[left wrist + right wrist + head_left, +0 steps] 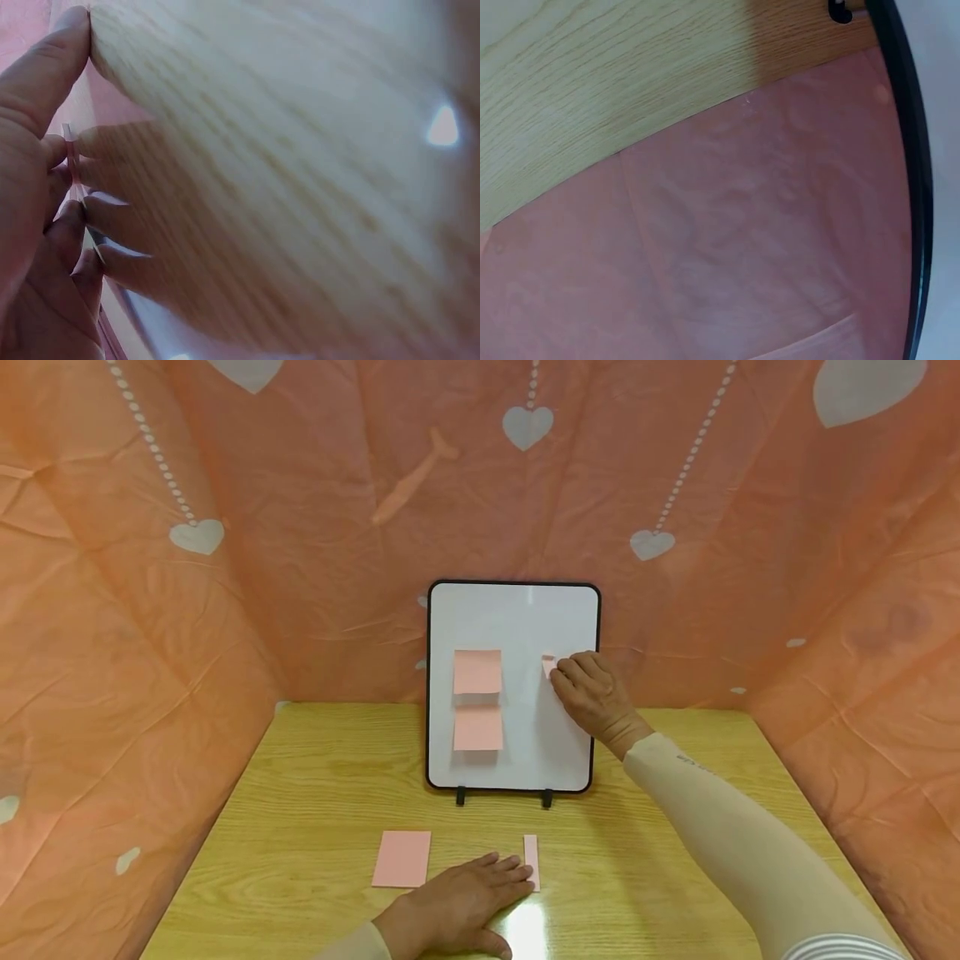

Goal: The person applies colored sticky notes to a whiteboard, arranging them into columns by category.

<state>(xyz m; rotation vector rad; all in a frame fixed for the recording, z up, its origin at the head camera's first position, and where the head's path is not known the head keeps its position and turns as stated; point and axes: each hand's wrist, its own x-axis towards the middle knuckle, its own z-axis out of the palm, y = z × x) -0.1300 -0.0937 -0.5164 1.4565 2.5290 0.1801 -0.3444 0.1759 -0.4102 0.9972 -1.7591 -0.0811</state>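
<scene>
A whiteboard (521,618) with a black frame stands upright on the table, with two square pink sticky notes (477,672) one above the other on its left half. Near its right edge my right hand (596,695), fingers curled, holds a narrow pink sticky note (548,661) against the board; the fingers hide its lower part. Flat on the table lies my left hand (461,902), its extended fingertips resting on a narrow pad of pink sticky notes (532,850). In the left wrist view the thumb (45,75) touches the tabletop. The right wrist view does not show the right hand.
A square pink sticky note pad (402,858) lies left of the left hand. Two small black feet (547,798) support the board on the wooden table (322,777). Pink-orange cloth (315,568) with pale hearts hangs behind and at both sides.
</scene>
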